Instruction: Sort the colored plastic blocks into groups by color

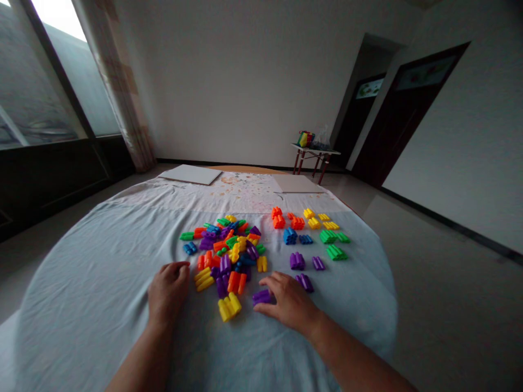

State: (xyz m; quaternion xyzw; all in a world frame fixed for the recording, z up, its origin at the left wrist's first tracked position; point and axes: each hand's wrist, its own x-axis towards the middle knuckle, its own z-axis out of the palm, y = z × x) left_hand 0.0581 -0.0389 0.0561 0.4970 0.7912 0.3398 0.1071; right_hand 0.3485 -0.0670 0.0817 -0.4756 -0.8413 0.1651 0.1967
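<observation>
Dim room with pale walls, a window (69,71) at far left and a patterned curtain (118,87) beside it. Round table (90,283) in the foreground, covered with light blue cloth; a white board (192,173) lies near its far edge, left of centre. Left hand (166,291) is low over the cloth, just left of a mixed pile; its fingers are curled, and whether they are together or pinch anything cannot be told. Next rightward, the pile of plastic blocks (233,251): purple, orange, yellow, green and blue pieces, several overlapping. A yellow block (229,307) lies at the pile's near end. Right of it, a purple block (261,297) rests on the cloth between the thumb and fingers of the right hand (292,302); these stand apart, with a gap visible between forefinger and block. Beyond this hand, blocks are grouped by colour: orange blocks (278,221), blue blocks (290,236), purple blocks (297,261), yellow blocks (314,223) and green blocks (336,252). Behind these groups, a second board (298,184) lies flat. Side table (327,152) by the back wall carries a multicoloured bag (305,139); dark door (402,114) at right.
</observation>
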